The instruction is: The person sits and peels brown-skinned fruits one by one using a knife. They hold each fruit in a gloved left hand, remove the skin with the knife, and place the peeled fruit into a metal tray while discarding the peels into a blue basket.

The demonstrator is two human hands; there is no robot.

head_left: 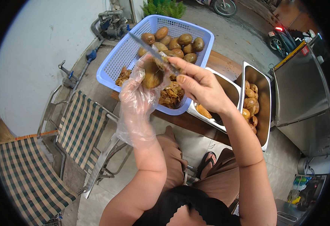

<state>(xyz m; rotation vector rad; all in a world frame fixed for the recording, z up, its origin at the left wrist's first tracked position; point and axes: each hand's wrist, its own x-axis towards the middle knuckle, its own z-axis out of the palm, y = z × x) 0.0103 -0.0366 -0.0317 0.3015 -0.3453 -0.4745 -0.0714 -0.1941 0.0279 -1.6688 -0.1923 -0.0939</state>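
Note:
My left hand (140, 88), in a clear plastic glove, is wrapped round a brown-green oval fruit (152, 78). My bare right hand (200, 84) grips a knife (146, 46), its blade slanting up and to the left across the top of the fruit. The knife's handle is mostly hidden by my fingers. Both hands are above a blue plastic basket (108, 71). Whole brown fruits (185, 39) lie in its far part, and a heap of brown peels (171, 95) in its near part.
Right of the basket, two metal pans stand on a wooden table (225, 66): one holds orange-brown pieces (203, 111), the other (266, 113) several peeled fruits (251, 100). Checked folding chairs (82, 130) stand at left. A steel cabinet (304, 90) and a motorbike (281, 41) are at right.

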